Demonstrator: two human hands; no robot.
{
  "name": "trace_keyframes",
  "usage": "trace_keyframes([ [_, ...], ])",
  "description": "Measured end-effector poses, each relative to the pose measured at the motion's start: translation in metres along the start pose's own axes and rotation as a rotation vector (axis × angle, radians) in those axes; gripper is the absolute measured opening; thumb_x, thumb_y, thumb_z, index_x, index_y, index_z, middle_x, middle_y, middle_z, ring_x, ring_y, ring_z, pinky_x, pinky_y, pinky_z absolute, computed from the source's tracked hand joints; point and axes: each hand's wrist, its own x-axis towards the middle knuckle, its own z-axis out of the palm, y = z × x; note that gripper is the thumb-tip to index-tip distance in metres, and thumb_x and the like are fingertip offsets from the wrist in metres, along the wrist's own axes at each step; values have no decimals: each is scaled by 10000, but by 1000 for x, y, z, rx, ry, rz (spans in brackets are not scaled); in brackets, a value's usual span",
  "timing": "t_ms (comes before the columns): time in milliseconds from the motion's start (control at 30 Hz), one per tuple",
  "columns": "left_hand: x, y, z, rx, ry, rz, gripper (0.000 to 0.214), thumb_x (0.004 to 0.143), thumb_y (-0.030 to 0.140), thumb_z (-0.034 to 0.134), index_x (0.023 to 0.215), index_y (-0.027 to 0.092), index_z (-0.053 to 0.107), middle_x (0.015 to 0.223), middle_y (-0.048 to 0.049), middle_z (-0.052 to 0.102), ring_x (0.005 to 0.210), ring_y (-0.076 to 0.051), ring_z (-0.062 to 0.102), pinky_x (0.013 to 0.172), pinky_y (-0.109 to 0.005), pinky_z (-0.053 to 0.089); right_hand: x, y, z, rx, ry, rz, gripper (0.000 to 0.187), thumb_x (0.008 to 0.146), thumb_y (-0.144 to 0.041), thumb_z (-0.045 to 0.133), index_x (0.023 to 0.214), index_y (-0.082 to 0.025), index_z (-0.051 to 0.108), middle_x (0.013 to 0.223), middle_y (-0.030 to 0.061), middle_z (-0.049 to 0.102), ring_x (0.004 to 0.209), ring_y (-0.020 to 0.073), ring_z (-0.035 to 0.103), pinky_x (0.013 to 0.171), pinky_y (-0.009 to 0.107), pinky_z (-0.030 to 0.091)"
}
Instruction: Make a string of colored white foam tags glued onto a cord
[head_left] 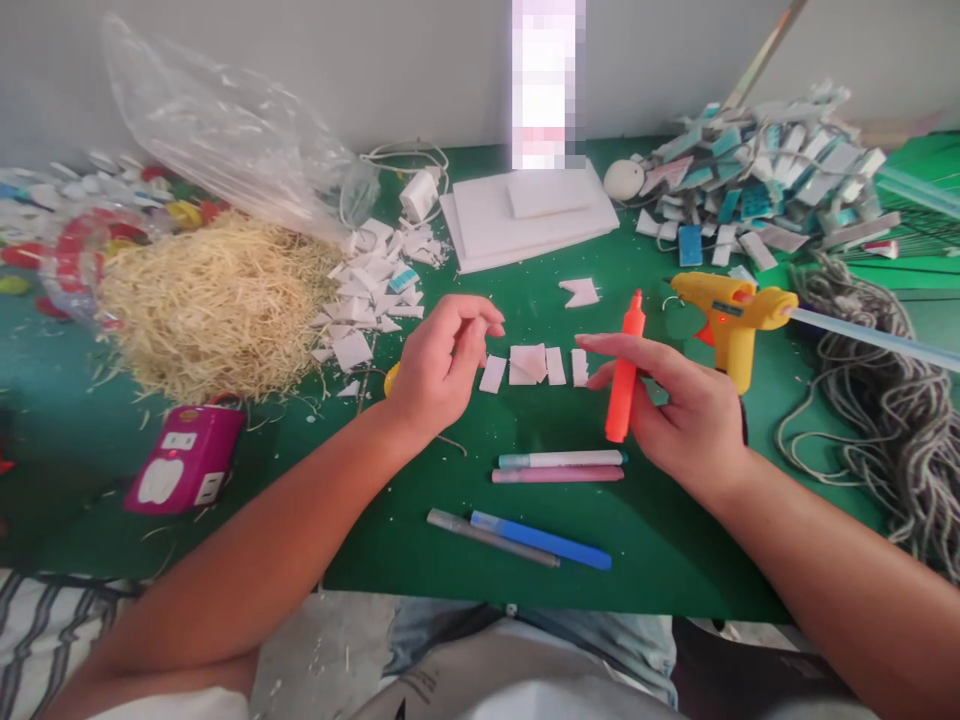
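Observation:
My right hand (686,415) grips an orange marker (626,365) held upright, tip up, above the green table (525,540). My left hand (439,365) hovers a little to the left, fingers curled loosely with nothing visible in them. Between the hands lies a row of small white foam pieces (534,365) on the green surface. Just in front of them lie a light blue pen (561,459) and a pink pen (556,475), and nearer me a grey pen (491,537) and a blue pen (540,540).
A yellow glue gun (731,315) stands right of my right hand. Grey yarn (870,400) lies far right. A straw pile (214,300) and plastic bag (225,130) sit left, with a magenta power strip (184,460). White foam sheets (529,215) and foam scraps (757,175) lie at the back.

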Motion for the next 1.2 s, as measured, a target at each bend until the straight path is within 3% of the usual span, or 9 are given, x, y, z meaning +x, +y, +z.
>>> trace_keyframes([
  [100,4,-2,3,-124,-21,-123,132,951,219,455,912,223,581,744,14,643,487,-76,476,470,-220,426,0,3,5,107,29,28,236,952,-123,586,1129,-268,644,1009,34,816,770,173,790,728,318,656],
  [200,8,-1,3,-191,-39,-227,119,814,154,440,747,230,503,644,19,564,447,-87,413,418,-232,352,0,6,7,192,33,29,115,988,-249,625,1077,-277,558,947,34,800,805,206,796,727,346,645],
  [300,9,2,1,-116,-71,-189,139,760,147,426,650,227,457,600,11,516,473,-104,428,453,-254,378,1,6,8,185,20,24,122,1001,-278,626,1096,-279,549,853,11,771,849,219,797,783,370,633],
  [367,9,3,0,56,-145,-58,138,797,181,474,760,210,604,650,11,550,545,-120,495,527,-267,431,0,5,9,170,27,37,127,1013,-271,606,1132,-276,561,857,10,767,825,207,790,777,364,628],
  [467,9,2,0,377,-311,127,393,850,340,671,1217,207,716,847,-6,627,708,-154,592,625,-271,460,0,4,10,138,32,46,131,1020,-269,590,1149,-266,572,921,26,781,776,184,776,729,336,623],
  [533,10,0,2,507,-415,155,578,833,444,766,1369,246,673,932,-16,631,792,-178,621,655,-267,459,0,4,11,118,25,42,133,1021,-267,589,1153,-261,573,976,38,791,765,172,772,716,322,621],
  [633,12,-4,3,530,-485,117,621,832,463,794,1407,272,658,921,-11,615,830,-190,625,677,-262,452,1,3,11,102,14,34,135,1019,-262,590,1153,-259,569,1031,50,800,785,168,774,720,312,623],
  [1033,13,-7,11,416,-432,56,385,849,391,757,1212,263,775,800,14,604,671,-136,553,644,-249,408,3,-1,11,68,-24,21,133,1020,-254,584,1147,-235,620,841,16,773,743,166,762,676,286,615],
  [1200,12,-3,10,449,-335,77,338,818,428,805,1078,216,768,776,20,592,690,-146,583,650,-254,439,3,-3,12,228,-16,77,258,1058,-432,553,1121,-226,695,900,47,781,722,165,734,682,316,621],
])
